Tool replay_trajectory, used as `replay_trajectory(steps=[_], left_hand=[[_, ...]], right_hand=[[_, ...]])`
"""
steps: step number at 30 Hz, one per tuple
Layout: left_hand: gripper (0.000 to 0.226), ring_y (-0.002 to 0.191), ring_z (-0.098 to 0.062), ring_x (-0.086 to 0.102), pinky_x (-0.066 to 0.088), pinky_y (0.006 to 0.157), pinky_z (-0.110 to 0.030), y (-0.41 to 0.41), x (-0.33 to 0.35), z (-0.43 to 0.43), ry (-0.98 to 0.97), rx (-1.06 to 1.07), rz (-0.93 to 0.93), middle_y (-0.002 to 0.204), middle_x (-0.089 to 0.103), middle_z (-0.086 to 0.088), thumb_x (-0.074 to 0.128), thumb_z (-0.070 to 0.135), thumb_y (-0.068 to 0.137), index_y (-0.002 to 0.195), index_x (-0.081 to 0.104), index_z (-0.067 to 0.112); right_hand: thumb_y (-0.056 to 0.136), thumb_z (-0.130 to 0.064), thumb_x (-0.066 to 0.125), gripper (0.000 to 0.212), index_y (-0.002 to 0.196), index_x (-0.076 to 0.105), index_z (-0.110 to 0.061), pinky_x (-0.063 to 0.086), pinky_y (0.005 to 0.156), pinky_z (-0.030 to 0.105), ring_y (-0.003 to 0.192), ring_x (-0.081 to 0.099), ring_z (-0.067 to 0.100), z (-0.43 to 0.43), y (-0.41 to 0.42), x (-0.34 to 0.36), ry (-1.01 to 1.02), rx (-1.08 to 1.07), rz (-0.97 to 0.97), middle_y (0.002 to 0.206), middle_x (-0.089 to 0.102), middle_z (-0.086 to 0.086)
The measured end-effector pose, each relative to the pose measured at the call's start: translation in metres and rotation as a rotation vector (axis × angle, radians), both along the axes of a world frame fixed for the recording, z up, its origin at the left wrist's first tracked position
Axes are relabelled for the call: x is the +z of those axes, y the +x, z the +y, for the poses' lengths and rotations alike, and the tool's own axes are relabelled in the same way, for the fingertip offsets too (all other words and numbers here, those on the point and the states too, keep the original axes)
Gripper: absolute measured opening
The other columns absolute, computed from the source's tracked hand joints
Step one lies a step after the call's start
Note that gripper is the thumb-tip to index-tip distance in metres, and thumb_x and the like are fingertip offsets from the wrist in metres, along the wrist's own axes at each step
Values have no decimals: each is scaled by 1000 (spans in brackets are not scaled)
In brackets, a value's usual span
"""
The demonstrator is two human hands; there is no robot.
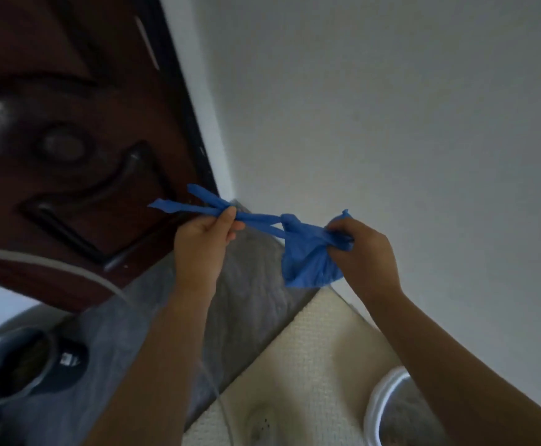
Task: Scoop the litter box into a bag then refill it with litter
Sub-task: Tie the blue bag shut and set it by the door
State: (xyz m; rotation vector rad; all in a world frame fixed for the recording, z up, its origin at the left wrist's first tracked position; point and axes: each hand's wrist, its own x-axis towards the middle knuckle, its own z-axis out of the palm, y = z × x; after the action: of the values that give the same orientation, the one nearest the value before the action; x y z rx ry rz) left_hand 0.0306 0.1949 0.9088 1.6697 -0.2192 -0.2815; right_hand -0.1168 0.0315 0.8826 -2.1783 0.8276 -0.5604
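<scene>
A small blue plastic bag (308,255) hangs in the air between my hands, its handles drawn into a knot near its top. My left hand (203,243) pinches the two long blue handle ends, stretched out to the left. My right hand (364,246) grips the bunched bag at its right side. Low at the right, the white rim of the round litter box (378,403) shows, with grey litter inside, partly hidden by my right forearm. A pale scoop-like object (261,423) lies on the mat at the bottom edge, blurred.
A dark red-brown door (69,156) with a metal handle fills the left. A grey mat (250,300) lies at its foot, next to a cream textured mat (320,349). A white wall (391,107) is ahead. A dark bowl (27,365) and a thin white cable (69,268) are at the lower left.
</scene>
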Motion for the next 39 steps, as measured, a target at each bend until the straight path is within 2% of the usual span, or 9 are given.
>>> replay_trajectory(steps=[2, 6, 11, 16, 22, 26, 29, 32, 39], left_hand=[[21, 66, -5, 63, 52, 72, -25, -3, 33, 39, -48, 90, -30, 67, 72, 5, 65, 26, 88, 68, 70, 25], [14, 58, 2, 60, 51, 62, -14, -23, 88, 127, -93, 284, -90, 64, 71, 9, 64, 24, 88, 77, 71, 20], [13, 60, -1, 60, 53, 64, -17, -47, 127, 236, -66, 500, -105, 65, 71, 9, 66, 25, 87, 77, 72, 20], [13, 56, 1, 58, 50, 61, -13, -77, 149, 331, -54, 659, -112, 65, 71, 7, 65, 23, 88, 77, 70, 17], [15, 56, 3, 58, 51, 65, -16, -99, 154, 433, -31, 818, -118, 60, 69, 14, 64, 23, 89, 76, 70, 18], [19, 70, -13, 60, 53, 79, -28, -95, 151, 496, -64, 889, -91, 65, 71, 8, 66, 24, 88, 70, 72, 20], [28, 71, -14, 59, 53, 81, -34, -75, 144, 547, -19, 927, -86, 74, 73, -1, 67, 31, 86, 59, 74, 28], [26, 74, -19, 60, 53, 88, -43, -45, 138, 593, 28, 931, -76, 84, 73, -13, 68, 36, 84, 59, 74, 35], [26, 79, -21, 64, 52, 90, -39, 43, 125, 669, 0, 893, -68, 69, 72, 7, 68, 28, 86, 60, 71, 26]], right_hand=[[79, -3, 60, 27, 93, 68, -25, 40, 62, 3, 74, 59, 2, 24, 14, 36, -17, 102, -47, 80, 63, -15], [78, -2, 62, 30, 90, 64, -29, 40, 65, 1, 76, 57, -11, 87, 37, 89, -1, 335, -120, 82, 60, -25], [82, -13, 67, 22, 94, 63, -30, 41, 69, 10, 82, 59, 0, 176, 62, 119, 19, 594, -148, 87, 63, -19], [85, -20, 67, 17, 98, 60, -30, 40, 65, 8, 81, 54, -9, 267, 70, 139, 67, 833, -144, 88, 58, -23], [84, -16, 69, 20, 100, 63, -26, 42, 75, 12, 88, 57, -2, 368, 80, 144, 43, 1021, -121, 94, 62, -17], [85, -15, 68, 21, 104, 63, -23, 43, 78, 11, 92, 57, 2, 434, 100, 142, 17, 1105, -95, 97, 62, -13], [85, -16, 68, 23, 107, 63, -20, 50, 86, 23, 96, 59, 6, 484, 126, 137, 16, 1140, -84, 102, 65, -9], [84, -16, 69, 23, 106, 63, -20, 50, 86, 23, 95, 60, 5, 532, 158, 126, 15, 1151, -74, 102, 65, -9], [83, -13, 69, 21, 98, 61, -24, 43, 72, 9, 87, 58, 1, 621, 243, 100, 53, 1116, -57, 92, 61, -15]])
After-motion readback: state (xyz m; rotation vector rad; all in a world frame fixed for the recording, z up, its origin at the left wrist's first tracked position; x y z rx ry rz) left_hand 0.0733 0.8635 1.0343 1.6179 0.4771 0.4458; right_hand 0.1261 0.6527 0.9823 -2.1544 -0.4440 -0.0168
